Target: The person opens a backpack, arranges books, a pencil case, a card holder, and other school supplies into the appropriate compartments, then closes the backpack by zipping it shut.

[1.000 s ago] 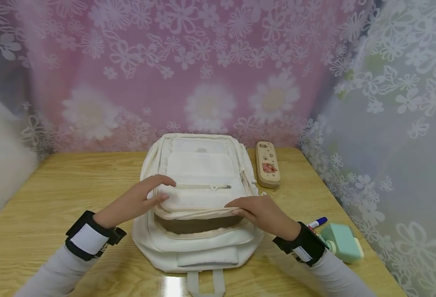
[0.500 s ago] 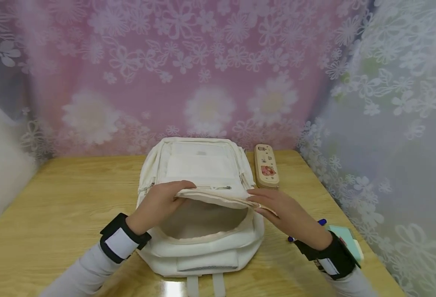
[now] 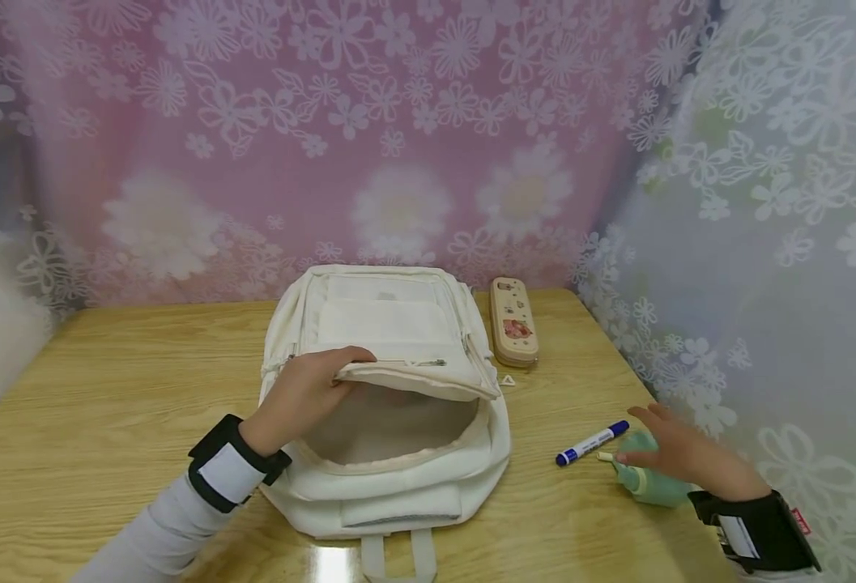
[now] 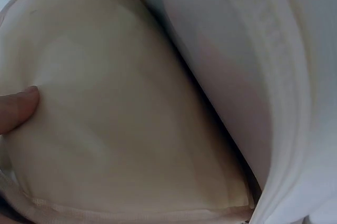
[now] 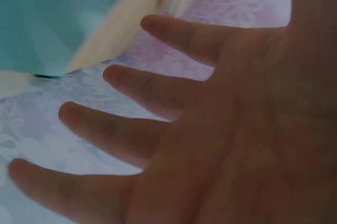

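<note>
A white backpack (image 3: 387, 316) lies on the table with its main compartment unzipped. My left hand (image 3: 307, 397) grips the edge of the opening and lifts its flap; in the left wrist view, the thumb (image 4: 18, 109) presses the pale beige lining (image 4: 121, 108). To the right, my right hand (image 3: 690, 453) hovers at a mint-green bottle-like container (image 3: 657, 484) with a cream spout, partly hidden behind the fingers. In the right wrist view those fingers (image 5: 116, 134) are spread apart, with the blurred teal container (image 5: 58, 18) beyond them.
A blue-and-white marker (image 3: 592, 443) lies between the backpack and the container. Behind, a cream pencil case (image 3: 514, 320) with printed pictures rests beside the backpack. Floral curtains (image 3: 398, 146) hang along the table's back and right edges.
My left hand moved right to the opening's edge and raised the flap, widening the gap. My right hand let go of the backpack and moved right to the mint-green container.
</note>
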A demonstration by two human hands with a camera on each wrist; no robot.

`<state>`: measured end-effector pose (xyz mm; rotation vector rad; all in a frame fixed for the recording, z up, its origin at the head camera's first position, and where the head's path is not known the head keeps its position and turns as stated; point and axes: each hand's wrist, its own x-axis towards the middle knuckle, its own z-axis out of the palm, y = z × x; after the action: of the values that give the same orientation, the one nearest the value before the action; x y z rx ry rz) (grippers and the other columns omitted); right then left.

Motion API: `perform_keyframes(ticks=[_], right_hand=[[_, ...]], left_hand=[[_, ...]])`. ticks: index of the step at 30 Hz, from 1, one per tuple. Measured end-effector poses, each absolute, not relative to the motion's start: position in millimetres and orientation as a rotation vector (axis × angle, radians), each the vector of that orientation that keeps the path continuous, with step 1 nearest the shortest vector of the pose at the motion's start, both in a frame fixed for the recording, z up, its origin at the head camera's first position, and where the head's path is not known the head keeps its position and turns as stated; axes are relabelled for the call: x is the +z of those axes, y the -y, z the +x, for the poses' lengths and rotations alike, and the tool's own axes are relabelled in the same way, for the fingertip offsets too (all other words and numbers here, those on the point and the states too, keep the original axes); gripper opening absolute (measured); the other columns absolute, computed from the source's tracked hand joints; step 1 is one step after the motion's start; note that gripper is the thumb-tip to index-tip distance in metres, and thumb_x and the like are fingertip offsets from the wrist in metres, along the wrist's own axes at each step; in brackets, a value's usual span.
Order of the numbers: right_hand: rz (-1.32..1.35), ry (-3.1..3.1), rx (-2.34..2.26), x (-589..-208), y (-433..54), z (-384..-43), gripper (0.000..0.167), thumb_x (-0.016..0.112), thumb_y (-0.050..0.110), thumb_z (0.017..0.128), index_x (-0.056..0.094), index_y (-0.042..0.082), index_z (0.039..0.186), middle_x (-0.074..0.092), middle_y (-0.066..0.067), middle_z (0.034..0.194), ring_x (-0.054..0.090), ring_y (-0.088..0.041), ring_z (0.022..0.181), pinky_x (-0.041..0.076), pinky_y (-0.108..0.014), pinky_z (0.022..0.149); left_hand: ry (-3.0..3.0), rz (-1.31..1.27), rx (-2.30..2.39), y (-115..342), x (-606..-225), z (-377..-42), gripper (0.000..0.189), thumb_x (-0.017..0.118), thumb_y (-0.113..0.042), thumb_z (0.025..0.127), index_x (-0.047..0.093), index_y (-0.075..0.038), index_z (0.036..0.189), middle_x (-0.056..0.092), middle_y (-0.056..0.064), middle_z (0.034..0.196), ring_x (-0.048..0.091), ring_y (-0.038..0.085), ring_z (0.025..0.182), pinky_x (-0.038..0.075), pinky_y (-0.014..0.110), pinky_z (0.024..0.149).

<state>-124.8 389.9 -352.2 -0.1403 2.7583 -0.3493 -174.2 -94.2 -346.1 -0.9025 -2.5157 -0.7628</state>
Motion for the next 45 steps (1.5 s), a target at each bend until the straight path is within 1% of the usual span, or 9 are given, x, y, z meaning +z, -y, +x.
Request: perform_keyframes(ticks=[8,13,16,21,25,28,32,39,45], right_hand=[[-0.085,-2.735,-0.187,-378.6,-391.4,-125.7,0.092,0.07,0.055,0.074,0.039,-0.011,0.131,0.027,-0.047,0.129,0.047,-0.059,0.102,0.044,-0.059,0.075],[-0.144,-2.812,-0.206,-378.4,-383.2,-128.3,0.066,0.072,0.038,0.079,0.047,-0.007,0.12,0.031,-0.046,0.123,0.053,-0.053,0.093,0.046,-0.056,0.072],[-0.158,-2.837,-0.299,-378.3,-376.4,-128.9,0.045,0.069,0.02,0.084,0.046,-0.006,0.113,0.032,-0.044,0.115,0.055,-0.038,0.078,0.046,-0.044,0.063],[-0.155,-2.927,-0.36,-372.9,-366.2,-125.7,0.038,0.064,0.011,0.086,0.045,-0.007,0.113,0.036,-0.038,0.113,0.051,-0.022,0.066,0.04,-0.033,0.056],[-0.213,-3.114,-0.388,-350.3,-349.0,-119.2,0.041,0.065,0.012,0.086,0.045,-0.006,0.117,0.036,-0.038,0.121,0.057,-0.035,0.076,0.045,-0.038,0.057],[-0.326,-3.179,-0.44,-320.5,-325.8,-110.9,0.044,0.064,0.018,0.089,0.044,-0.001,0.123,0.035,-0.033,0.13,0.052,-0.046,0.1,0.048,-0.048,0.069],[-0.634,-3.168,-0.568,-291.2,-284.1,-100.9,0.045,0.059,0.025,0.093,0.042,0.005,0.13,0.033,-0.023,0.141,0.042,-0.045,0.122,0.045,-0.057,0.086],[-1.159,-2.848,-0.635,-286.1,-200.6,-111.5,0.045,0.054,0.035,0.094,0.043,0.016,0.133,0.035,-0.006,0.145,0.044,-0.021,0.127,0.046,-0.038,0.095],[-1.474,-2.743,-0.395,-315.4,-129.5,-158.5,0.048,0.057,0.029,0.094,0.043,0.009,0.136,0.04,-0.013,0.141,0.045,-0.022,0.125,0.044,-0.033,0.097]], left_hand=[[2.504,-0.902,-0.773,94.2,-349.0,-170.2,0.035,0.074,-0.009,0.078,0.065,-0.019,0.11,0.071,0.0,0.103,0.068,0.014,0.085,0.052,0.029,0.068],[2.508,-0.894,-0.791,93.8,-349.7,-171.1,0.033,0.073,-0.008,0.079,0.065,-0.019,0.11,0.07,0.0,0.103,0.068,0.015,0.088,0.053,0.031,0.07],[2.51,-0.893,-0.798,93.1,-349.7,-171.0,0.032,0.073,-0.009,0.08,0.065,-0.019,0.109,0.07,0.0,0.103,0.068,0.015,0.088,0.053,0.031,0.071],[2.52,-0.896,-0.811,91.8,-351.5,-170.1,0.033,0.074,-0.008,0.079,0.065,-0.02,0.109,0.071,-0.001,0.102,0.067,0.012,0.086,0.052,0.028,0.068],[2.512,-0.885,-0.832,89.4,-352.6,-172.9,0.029,0.072,-0.012,0.081,0.065,-0.02,0.108,0.071,-0.002,0.1,0.066,0.009,0.081,0.05,0.026,0.066],[2.501,-0.859,-0.861,86.3,-352.5,-179.5,0.023,0.071,-0.015,0.083,0.065,-0.019,0.105,0.071,-0.002,0.096,0.066,0.008,0.076,0.05,0.025,0.065],[2.544,-0.787,-0.907,82.9,-344.4,-191.5,0.02,0.069,-0.018,0.084,0.064,-0.017,0.104,0.071,-0.001,0.092,0.065,0.009,0.074,0.049,0.028,0.066],[2.609,-0.785,-0.977,76.2,-316.5,-203.0,0.018,0.067,-0.017,0.086,0.063,-0.013,0.104,0.07,0.002,0.092,0.063,0.012,0.075,0.047,0.03,0.066],[2.611,-0.797,-0.967,70.3,-300.3,-202.3,0.017,0.066,-0.015,0.087,0.065,-0.013,0.104,0.07,0.002,0.094,0.063,0.013,0.078,0.048,0.031,0.069]])
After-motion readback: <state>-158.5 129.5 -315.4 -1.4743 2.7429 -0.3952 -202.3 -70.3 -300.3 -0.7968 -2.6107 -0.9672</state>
